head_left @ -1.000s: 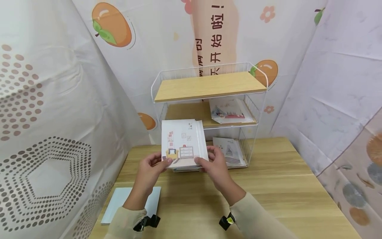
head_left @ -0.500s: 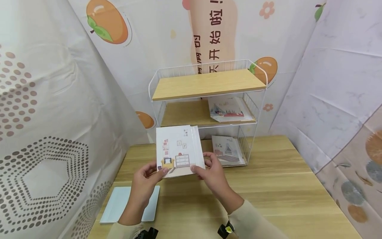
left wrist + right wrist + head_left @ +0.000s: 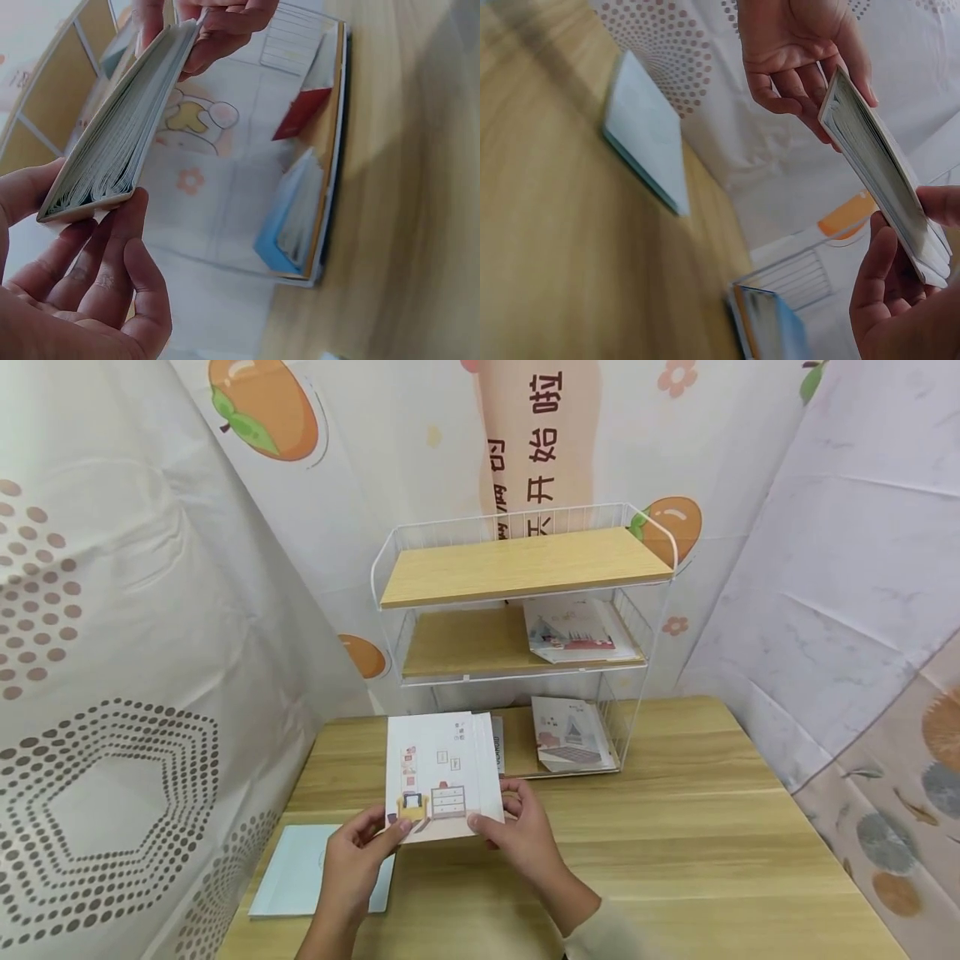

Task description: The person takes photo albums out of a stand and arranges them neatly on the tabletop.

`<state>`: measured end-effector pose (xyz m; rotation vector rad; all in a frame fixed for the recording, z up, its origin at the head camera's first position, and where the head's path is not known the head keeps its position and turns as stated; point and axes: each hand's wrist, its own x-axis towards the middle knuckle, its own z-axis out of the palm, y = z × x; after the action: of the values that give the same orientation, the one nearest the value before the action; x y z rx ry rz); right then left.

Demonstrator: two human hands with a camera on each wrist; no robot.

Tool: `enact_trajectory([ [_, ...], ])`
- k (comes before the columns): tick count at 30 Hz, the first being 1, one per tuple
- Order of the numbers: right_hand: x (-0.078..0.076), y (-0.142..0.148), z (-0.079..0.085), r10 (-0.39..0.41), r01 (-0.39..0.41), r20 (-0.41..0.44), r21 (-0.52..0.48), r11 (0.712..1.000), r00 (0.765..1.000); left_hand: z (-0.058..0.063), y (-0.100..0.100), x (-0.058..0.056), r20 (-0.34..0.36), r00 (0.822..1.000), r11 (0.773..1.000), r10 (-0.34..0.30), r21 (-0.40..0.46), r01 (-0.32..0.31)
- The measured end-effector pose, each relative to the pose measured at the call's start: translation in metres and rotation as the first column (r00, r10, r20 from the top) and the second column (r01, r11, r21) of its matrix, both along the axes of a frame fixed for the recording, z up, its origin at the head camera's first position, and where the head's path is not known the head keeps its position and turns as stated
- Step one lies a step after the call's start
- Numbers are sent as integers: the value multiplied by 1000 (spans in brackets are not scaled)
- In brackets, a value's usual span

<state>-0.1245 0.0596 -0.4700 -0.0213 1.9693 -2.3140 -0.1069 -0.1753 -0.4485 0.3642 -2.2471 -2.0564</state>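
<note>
A white picture album is held tilted above the table, its cover showing a yellow armchair and a chest of drawers; the small characters at its far right corner are too fine to read. The left hand pinches its near left corner, thumb on the cover and fingers beneath; the right hand grips the near right corner likewise. A pale blue book lies on the table to the left. Beyond stands a three-tier rack with wood-look boards, one album on the middle tier's right, another below. Pale printed curtains surround the wood-grain tabletop, the far one carrying oranges and sideways characters reading 开始啦
</note>
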Motion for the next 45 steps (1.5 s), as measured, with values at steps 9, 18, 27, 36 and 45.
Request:
enact_trajectory([
  [9, 15, -11, -37, -6, 7, 66, -16, 1000, 998, -34, -3, 13, 91, 994, 998, 52, -25, -50],
  [18, 25, -23, -67, 13, -16, 101, 33, 999, 995, -59, -10, 29, 145, 984, 994, 104, -41, -99],
  [27, 32, -28, -83, -7, -3, 98, 101, 995, 995, -73, -11, 33, 135, 983, 987, 126, -118, -110],
  [36, 36, -30, -101, -22, 1, 53, 370, 929, 998, -88, -15, 39, 158, 974, 973, 162, -190, -131],
  [45, 34, -31, -105, -10, -6, 35, 425, 905, 999, -95, -16, 38, 165, 967, 967, 194, -200, -160],
])
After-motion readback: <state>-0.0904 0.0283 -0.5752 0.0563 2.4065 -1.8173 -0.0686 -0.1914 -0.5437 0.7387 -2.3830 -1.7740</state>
